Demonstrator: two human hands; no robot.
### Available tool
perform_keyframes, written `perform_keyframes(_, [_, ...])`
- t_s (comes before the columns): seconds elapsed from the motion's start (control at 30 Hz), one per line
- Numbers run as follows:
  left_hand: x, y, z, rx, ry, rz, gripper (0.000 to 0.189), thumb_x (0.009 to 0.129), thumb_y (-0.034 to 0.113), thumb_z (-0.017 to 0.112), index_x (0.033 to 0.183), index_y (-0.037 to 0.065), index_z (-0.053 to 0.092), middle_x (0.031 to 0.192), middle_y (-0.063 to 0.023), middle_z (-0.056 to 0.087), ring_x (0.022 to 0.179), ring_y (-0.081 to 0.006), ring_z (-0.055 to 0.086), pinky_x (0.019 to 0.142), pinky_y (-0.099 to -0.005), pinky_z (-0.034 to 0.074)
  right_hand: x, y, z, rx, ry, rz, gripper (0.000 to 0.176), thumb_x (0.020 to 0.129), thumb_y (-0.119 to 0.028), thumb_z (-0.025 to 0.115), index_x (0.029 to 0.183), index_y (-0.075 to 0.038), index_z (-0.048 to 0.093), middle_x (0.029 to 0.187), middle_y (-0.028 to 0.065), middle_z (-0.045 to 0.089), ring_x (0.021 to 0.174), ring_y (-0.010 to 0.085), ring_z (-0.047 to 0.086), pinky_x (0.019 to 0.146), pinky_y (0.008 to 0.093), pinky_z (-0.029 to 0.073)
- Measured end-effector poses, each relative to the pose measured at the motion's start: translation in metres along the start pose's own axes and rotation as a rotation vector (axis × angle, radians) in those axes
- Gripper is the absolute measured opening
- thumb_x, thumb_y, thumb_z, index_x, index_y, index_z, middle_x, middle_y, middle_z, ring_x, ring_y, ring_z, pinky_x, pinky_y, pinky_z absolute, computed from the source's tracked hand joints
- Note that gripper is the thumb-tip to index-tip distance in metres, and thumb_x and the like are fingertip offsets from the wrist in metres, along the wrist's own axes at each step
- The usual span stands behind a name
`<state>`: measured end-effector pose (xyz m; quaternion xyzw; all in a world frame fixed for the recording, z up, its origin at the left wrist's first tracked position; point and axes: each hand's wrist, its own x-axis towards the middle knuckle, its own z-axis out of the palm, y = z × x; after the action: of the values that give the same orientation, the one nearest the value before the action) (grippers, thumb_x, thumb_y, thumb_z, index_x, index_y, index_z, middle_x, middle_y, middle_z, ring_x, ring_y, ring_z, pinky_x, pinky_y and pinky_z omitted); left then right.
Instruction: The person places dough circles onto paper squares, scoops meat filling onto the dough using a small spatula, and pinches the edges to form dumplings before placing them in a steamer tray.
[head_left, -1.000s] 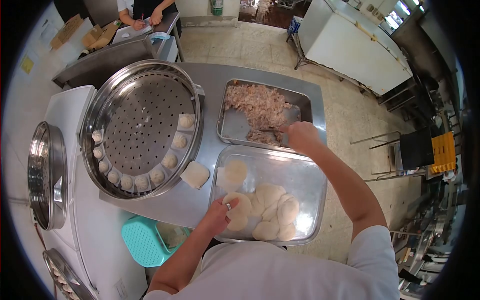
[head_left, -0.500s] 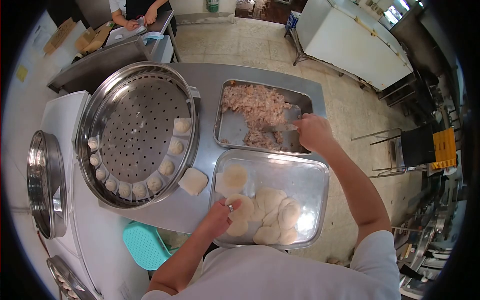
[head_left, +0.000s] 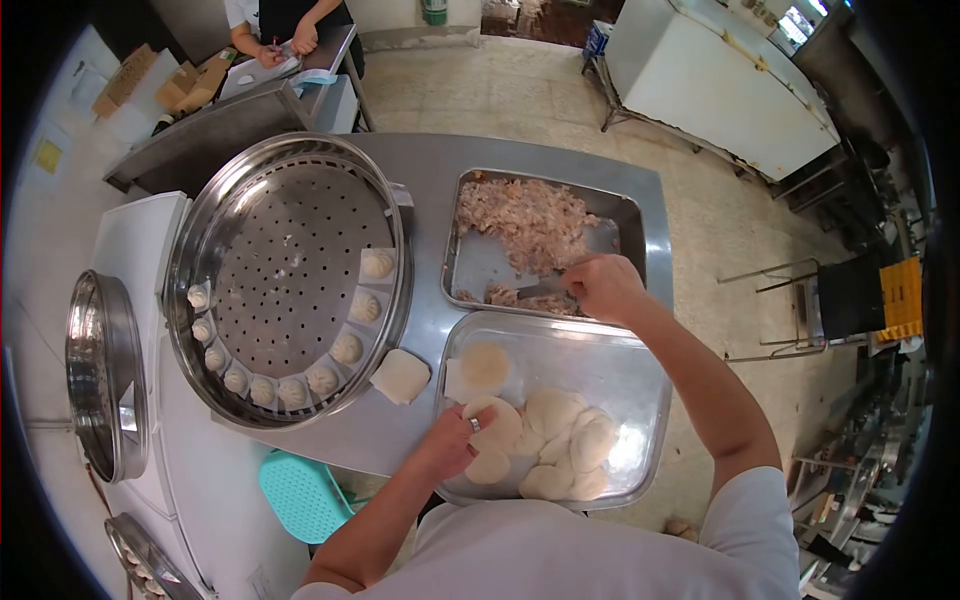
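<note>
My right hand (head_left: 606, 288) grips a flat metal spatula (head_left: 540, 289) at the front edge of the meat filling tray (head_left: 455, 262), its blade beside a small heap of filling. Most of the minced filling (head_left: 525, 218) lies further back in that tray. My left hand (head_left: 450, 440) holds a round dough wrapper (head_left: 496, 424) between thumb and fingers, over the left side of the dough tray (head_left: 640, 400). More wrappers (head_left: 572, 445) overlap in the middle of this tray. One wrapper (head_left: 484, 366) lies on white paper at its back left.
A large perforated steamer (head_left: 290, 260) with several pleated buns along its rim stands at the left. Square papers (head_left: 401, 377) lie beside it. A turquoise basket (head_left: 303, 497) is below the table edge. Another person's hands (head_left: 290, 48) are at a back-left table.
My right hand has drawn the spatula towards me, down to the tray's front edge. My left hand keeps its hold on the wrapper. The whole view has shifted slightly.
</note>
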<state>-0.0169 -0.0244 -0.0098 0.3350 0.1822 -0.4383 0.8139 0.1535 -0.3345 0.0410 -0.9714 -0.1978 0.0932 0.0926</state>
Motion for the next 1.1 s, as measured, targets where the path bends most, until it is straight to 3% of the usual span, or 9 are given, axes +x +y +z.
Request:
perform_keyframes(0.2, [-0.002, 0.014, 0.004, -0.024, -0.066, 0.061, 0.041, 0.106, 0.028, 0.057, 0.132, -0.004, 0.060, 0.126, -0.0139, 0.069, 0.118, -0.0261, 0.067, 0.104, -0.0393, 0.053, 0.011, -0.012, -0.001, 0.163, -0.026, 0.054, 0.025, 0.079, -0.015, 0.067, 0.099, -0.016, 0.082, 0.104, 0.0098, 0.076, 0.095, 0.0329, 0.071, 0.086, 0.0446, 0.057])
perform_keyframes(0.4, [0.000, 0.033, 0.012, -0.078, 0.101, 0.102, 0.055, 0.105, 0.038, 0.057, 0.138, -0.005, 0.052, 0.133, -0.0188, 0.064, 0.124, -0.0305, 0.063, 0.110, -0.0433, 0.048, 0.015, -0.022, 0.000, 0.254, -0.039, 0.089, 0.026, 0.080, -0.018, 0.067, 0.102, -0.016, 0.082, 0.105, 0.0112, 0.076, 0.097, 0.0331, 0.071, 0.089, 0.0436, 0.057])
perform_keyframes(0.63, [0.025, 0.068, 0.013, -0.323, 0.119, 0.211, 0.049, 0.112, 0.034, 0.037, 0.138, -0.005, 0.050, 0.136, -0.0190, 0.062, 0.126, -0.0324, 0.061, 0.111, -0.0440, 0.047, -0.016, -0.042, -0.023, 0.604, 0.054, 0.233, 0.026, 0.082, -0.015, 0.075, 0.107, -0.012, 0.080, 0.098, 0.0163, 0.075, 0.089, 0.0330, 0.072, 0.079, 0.0401, 0.056])
perform_keyframes(0.73, [0.041, 0.082, 0.030, -0.342, 0.123, 0.311, 0.049, 0.113, 0.036, 0.033, 0.138, -0.003, 0.051, 0.137, -0.0192, 0.061, 0.127, -0.0340, 0.060, 0.111, -0.0467, 0.048, -0.054, -0.068, -0.022, 0.625, 0.244, 0.266, 0.022, 0.083, -0.006, 0.076, 0.105, -0.005, 0.079, 0.083, 0.0153, 0.071, 0.078, 0.0280, 0.069, 0.070, 0.0353, 0.053])
perform_keyframes(0.77, [0.053, 0.082, 0.030, -0.367, 0.116, 0.340, 0.050, 0.113, 0.037, 0.031, 0.138, -0.002, 0.050, 0.137, -0.0197, 0.061, 0.127, -0.0354, 0.060, 0.110, -0.0486, 0.048, -0.066, -0.073, -0.011, 0.553, 0.362, 0.190, 0.022, 0.086, -0.001, 0.072, 0.107, -0.005, 0.078, 0.083, 0.0127, 0.069, 0.075, 0.0275, 0.068, 0.068, 0.0359, 0.053])
perform_keyframes(0.87, [0.062, 0.090, 0.058, -0.423, 0.123, 0.388, 0.053, 0.113, 0.040, 0.026, 0.136, -0.001, 0.050, 0.137, -0.0206, 0.060, 0.127, -0.0383, 0.059, 0.109, -0.0517, 0.048, -0.093, -0.098, 0.026, 0.557, 0.538, 0.231, 0.034, 0.084, 0.002, 0.067, 0.112, -0.014, 0.078, 0.086, 0.0131, 0.067, 0.080, 0.0331, 0.066, 0.073, 0.0429, 0.054])
perform_keyframes(0.97, [0.067, 0.090, 0.066, -0.480, 0.124, 0.378, 0.052, 0.113, 0.041, 0.025, 0.135, 0.001, 0.050, 0.136, -0.0213, 0.059, 0.127, -0.0398, 0.058, 0.109, -0.0529, 0.049, -0.110, -0.122, 0.036, 0.241, 0.657, 0.148, 0.044, 0.081, 0.007, 0.063, 0.116, -0.016, 0.077, 0.086, 0.0106, 0.062, 0.084, 0.0319, 0.062, 0.075, 0.0426, 0.053])
perform_keyframes(1.1, [0.072, 0.088, 0.053, -0.504, 0.132, 0.353, 0.049, 0.113, 0.041, 0.030, 0.133, 0.003, 0.054, 0.131, -0.0190, 0.061, 0.120, -0.0386, 0.062, 0.106, -0.0534, 0.051, -0.138, -0.127, 0.034, 0.257, 0.570, 0.271, 0.048, 0.080, 0.007, 0.063, 0.119, -0.018, 0.076, 0.086, 0.0098, 0.061, 0.085, 0.0308, 0.059, 0.075, 0.0425, 0.052])
